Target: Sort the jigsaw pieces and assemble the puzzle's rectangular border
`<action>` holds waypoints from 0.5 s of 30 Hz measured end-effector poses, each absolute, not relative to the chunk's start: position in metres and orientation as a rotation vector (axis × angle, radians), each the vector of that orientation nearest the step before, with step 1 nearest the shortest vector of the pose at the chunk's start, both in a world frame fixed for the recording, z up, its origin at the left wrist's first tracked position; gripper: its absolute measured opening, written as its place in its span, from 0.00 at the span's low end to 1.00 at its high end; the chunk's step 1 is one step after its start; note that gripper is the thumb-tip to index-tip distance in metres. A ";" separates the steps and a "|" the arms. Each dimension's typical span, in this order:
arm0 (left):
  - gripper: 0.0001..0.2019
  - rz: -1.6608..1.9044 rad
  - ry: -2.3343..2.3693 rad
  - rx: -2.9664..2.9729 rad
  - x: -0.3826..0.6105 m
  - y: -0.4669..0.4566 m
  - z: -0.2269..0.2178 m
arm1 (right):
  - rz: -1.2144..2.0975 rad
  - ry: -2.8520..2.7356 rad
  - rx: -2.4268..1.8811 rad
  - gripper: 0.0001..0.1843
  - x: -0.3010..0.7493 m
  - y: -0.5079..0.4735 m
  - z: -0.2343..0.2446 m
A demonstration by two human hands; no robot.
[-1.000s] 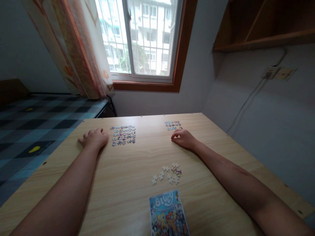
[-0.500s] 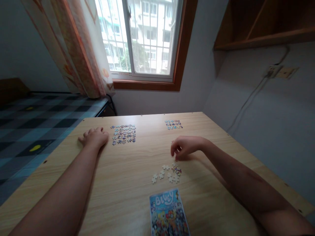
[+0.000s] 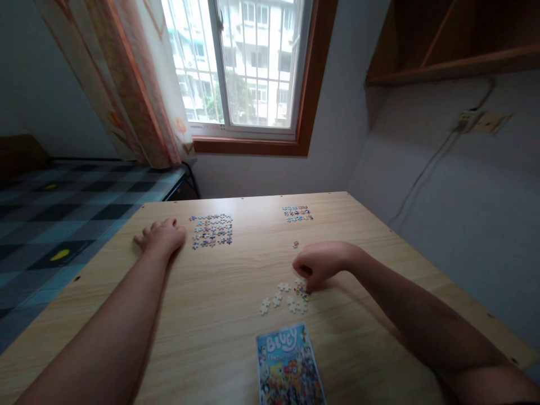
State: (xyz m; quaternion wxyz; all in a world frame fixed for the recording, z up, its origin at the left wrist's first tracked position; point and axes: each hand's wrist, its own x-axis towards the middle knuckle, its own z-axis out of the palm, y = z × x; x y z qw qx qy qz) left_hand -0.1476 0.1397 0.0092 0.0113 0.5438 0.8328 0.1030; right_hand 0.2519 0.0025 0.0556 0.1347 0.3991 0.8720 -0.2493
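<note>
My right hand (image 3: 323, 263) is bent down with its fingers curled, the fingertips at a small heap of picture-side-up jigsaw pieces (image 3: 301, 290). Whether a piece is pinched there is hidden. Around the heap lie several pale, face-down jigsaw pieces (image 3: 277, 299). Just beyond the hand sits a single coloured jigsaw piece (image 3: 296, 244). My left hand (image 3: 162, 235) rests flat on the table with its fingers apart, holding nothing. Beside it, to its right, jigsaw pieces stand in neat rows (image 3: 213, 230). A smaller block of rows (image 3: 297, 213) lies at the far right.
A blue Bluey puzzle box (image 3: 290, 365) lies near me on the wooden table (image 3: 202, 315). Beyond the table's left edge is a bed with a checked cover (image 3: 97, 191). A window (image 3: 253, 67) is ahead; a wall shelf (image 3: 455, 64) hangs at the right.
My right hand has drawn back toward me, from beside the single coloured piece to the heap, uncovering that piece. Its fingers are more tightly curled. My left hand has stayed put.
</note>
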 end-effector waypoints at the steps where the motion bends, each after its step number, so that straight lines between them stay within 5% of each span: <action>1: 0.30 0.328 2.599 1.697 -0.148 0.140 0.009 | -0.733 2.544 1.149 0.16 0.252 0.003 0.055; 15: 0.29 0.364 2.596 1.713 -0.152 0.143 0.004 | -0.618 2.642 1.231 0.13 0.241 0.005 0.044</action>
